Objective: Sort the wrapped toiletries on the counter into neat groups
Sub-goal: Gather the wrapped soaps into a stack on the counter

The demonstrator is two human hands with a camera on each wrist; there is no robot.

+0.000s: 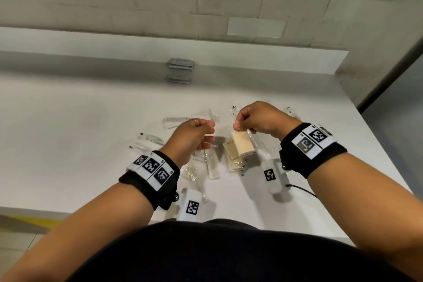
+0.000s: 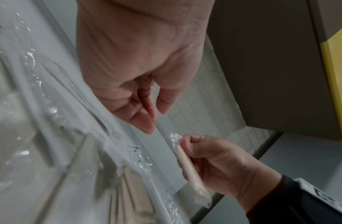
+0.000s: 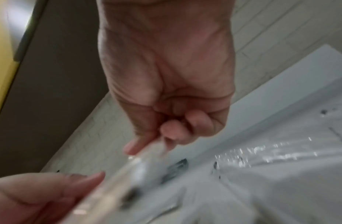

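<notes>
My right hand (image 1: 240, 128) pinches the top edge of a cream packet (image 1: 242, 145) in clear wrap and holds it tilted just above a pile of like cream packets (image 1: 235, 163) on the white counter (image 1: 91, 144). The left wrist view shows that packet (image 2: 187, 169) edge-on in the right hand's fingers (image 2: 193, 150). The right wrist view is blurred, with the right hand (image 3: 147, 145) pinching the wrapper (image 3: 128, 174). My left hand (image 1: 211, 131) hovers just left of the packet, fingers loosely curled around nothing. Its thumb and fingertips stand apart in its own view (image 2: 155, 119).
A wrapped comb (image 1: 176, 120) and wrapped toothbrushes (image 1: 152, 139) lie left of my hands. A long wrapped item (image 1: 214, 165) lies below them. Small clear packets (image 1: 233, 110) sit behind the right hand. Grey sachets (image 1: 180, 71) are stacked at the back wall.
</notes>
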